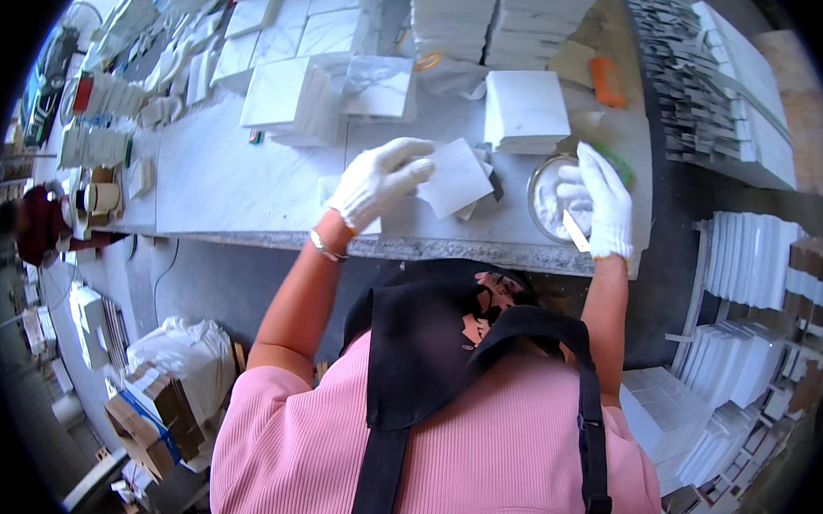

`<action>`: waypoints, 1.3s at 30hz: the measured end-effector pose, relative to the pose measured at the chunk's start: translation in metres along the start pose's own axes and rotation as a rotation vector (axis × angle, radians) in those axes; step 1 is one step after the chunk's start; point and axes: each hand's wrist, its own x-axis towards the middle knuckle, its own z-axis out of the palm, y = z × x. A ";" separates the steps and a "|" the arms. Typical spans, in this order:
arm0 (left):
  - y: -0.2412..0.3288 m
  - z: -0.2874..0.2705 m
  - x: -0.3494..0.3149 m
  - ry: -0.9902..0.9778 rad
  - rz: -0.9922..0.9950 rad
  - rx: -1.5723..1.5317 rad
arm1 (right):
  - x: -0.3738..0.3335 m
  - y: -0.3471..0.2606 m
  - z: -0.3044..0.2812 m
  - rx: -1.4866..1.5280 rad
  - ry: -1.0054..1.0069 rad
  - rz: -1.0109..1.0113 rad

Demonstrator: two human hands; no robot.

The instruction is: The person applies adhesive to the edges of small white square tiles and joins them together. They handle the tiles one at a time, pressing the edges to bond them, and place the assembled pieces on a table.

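Marble tile (455, 177), a thin white square, sits tilted just above the worktop (248, 183) at its near edge, pinched at its nine o'clock edge by the gloved left hand (378, 183). It looks stiff, smooth, chip-prone at corners and fairly light; edges give the safest hold. The right hand (600, 204), closed on a narrow blade (577, 231), hovers over the bowl of white paste (549, 208) at three o'clock of the tile

Stacks of white marble tiles (294, 102) are piled across the stone workbench (220, 177). An orange block (608, 81) lies beyond them. Cardboard boxes (147, 420) are seen on the floor.
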 end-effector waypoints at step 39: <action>0.002 0.064 0.058 -0.219 -0.206 -0.716 | 0.005 0.043 -0.001 0.507 -0.190 0.315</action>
